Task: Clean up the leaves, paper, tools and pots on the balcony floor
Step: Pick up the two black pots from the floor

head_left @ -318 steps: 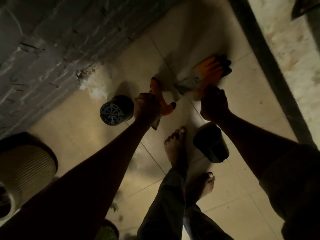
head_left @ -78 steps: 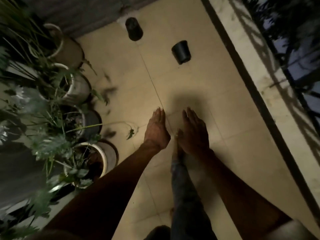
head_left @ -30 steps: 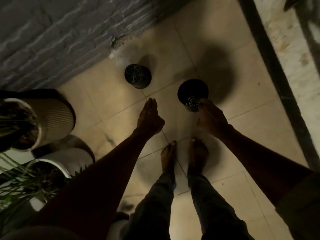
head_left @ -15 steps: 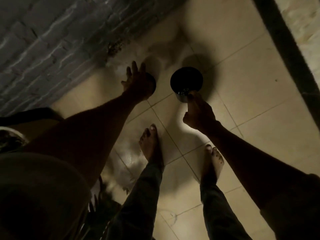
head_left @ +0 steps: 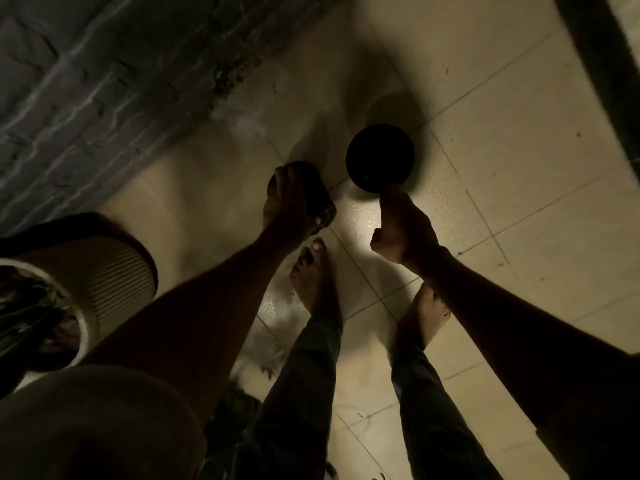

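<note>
Floor tiles [head_left: 502,109]: glazed, smooth, a glossy sheen seen where light falls. Wall [head_left: 86,81]: rough brick, matt grey finish. Two small pots [head_left: 380,157] and [head_left: 320,194]: matt black, plastic by appearance. Large planter [head_left: 114,271]: finely ribbed, pale, matt. Trousers [head_left: 304,393]: dull woven cloth.

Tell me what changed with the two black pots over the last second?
The left hand reached forward and now grips the left black pot, tipping it. The right hand keeps pinching the rim of the right black pot. The ribbed planter stayed put.
</note>
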